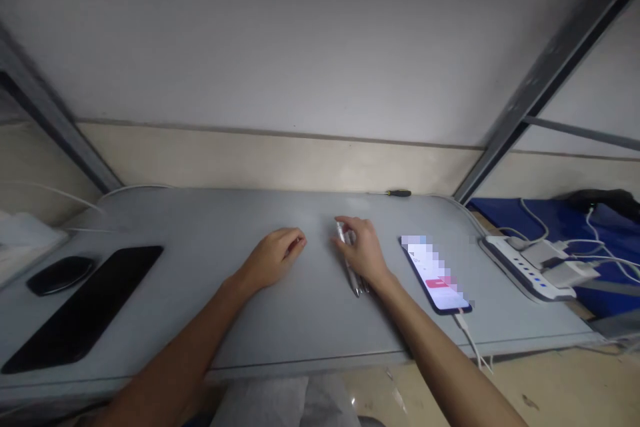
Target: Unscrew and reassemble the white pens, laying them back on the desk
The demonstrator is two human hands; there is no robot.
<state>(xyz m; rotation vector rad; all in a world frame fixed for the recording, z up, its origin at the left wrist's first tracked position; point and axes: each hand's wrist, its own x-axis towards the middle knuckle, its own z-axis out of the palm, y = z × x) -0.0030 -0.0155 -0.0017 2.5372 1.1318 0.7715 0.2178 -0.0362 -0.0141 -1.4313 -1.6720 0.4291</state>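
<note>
My right hand (361,247) rests over a small bunch of slender, shiny, pen-like sticks (355,282) on the grey table. Its thumb and fingers close round their upper part, while their pointed lower ends stick out below the palm toward me. How many there are is partly hidden by the hand. To the left of them, my left hand (275,255) lies on the tabletop with its fingers curled in, and nothing shows in it.
A lit phone (436,277) on a charging cable lies right of my right hand. Beyond it sits a white power strip (525,270) with plugs. A small screwdriver (399,193) lies at the back edge. At left are a black mat (90,307) and a black oval object (61,275).
</note>
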